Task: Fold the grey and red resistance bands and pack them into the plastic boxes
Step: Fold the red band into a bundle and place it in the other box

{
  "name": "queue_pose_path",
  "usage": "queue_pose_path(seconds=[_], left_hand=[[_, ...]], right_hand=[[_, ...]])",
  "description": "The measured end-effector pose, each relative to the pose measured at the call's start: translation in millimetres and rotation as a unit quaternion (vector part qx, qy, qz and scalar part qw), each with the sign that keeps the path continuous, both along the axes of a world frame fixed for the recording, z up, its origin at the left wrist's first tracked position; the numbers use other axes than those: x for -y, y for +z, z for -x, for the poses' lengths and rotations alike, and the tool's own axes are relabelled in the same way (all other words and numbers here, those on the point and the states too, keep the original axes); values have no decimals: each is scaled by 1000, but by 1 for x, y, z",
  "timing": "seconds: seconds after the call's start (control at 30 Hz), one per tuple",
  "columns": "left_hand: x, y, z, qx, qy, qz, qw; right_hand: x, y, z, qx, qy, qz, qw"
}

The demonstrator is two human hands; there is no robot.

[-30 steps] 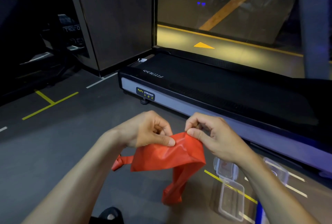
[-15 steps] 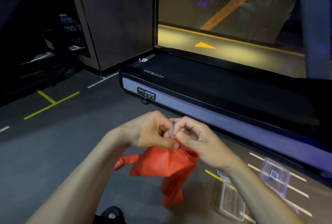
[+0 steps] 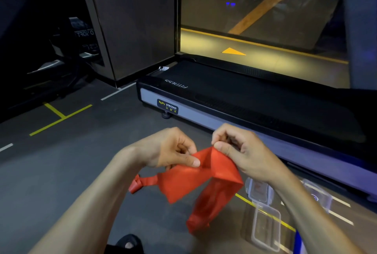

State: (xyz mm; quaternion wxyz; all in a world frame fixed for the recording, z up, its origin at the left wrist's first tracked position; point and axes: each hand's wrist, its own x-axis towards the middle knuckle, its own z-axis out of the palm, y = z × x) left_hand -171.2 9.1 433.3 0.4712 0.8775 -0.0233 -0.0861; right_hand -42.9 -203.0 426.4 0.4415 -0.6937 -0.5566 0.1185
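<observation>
Down near the floor, in front of the treadmill (image 3: 255, 98), both hands are working the red resistance band (image 3: 195, 178) in mid-air. The left hand (image 3: 169, 149) pinches its near-left portion between thumb and curled fingers, and the right hand (image 3: 242, 149) pinches the upper right corner the same way.

Half a second ago the two hands were pressed together with the band bunched under them; now they have drawn apart again, and a flat panel of band is stretched between them with a crisp edge on the right. A second ago they stood about as far apart as now, so this looks like one full fold just completed: together to lay a layer over, apart to smooth it.

A long tail hangs down from the right side of the fold toward the floor, and a knotted end sticks out to the left under the left wrist. By my reckoning the folding is only partway done, with that tail yet to be gathered.

On the floor to the right, under the right forearm, lies an open clear plastic box (image 3: 265, 227), with another clear container (image 3: 318, 194) a little farther right. Nothing red is in them yet. I see no grey band from here.
</observation>
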Motion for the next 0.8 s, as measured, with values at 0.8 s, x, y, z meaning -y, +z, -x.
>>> queue_pose_path(seconds=[0.8], left_hand=[[1,4,-1,44,35,-37,998]], right_hand=[[10,3,0,20,-22,2,1000]])
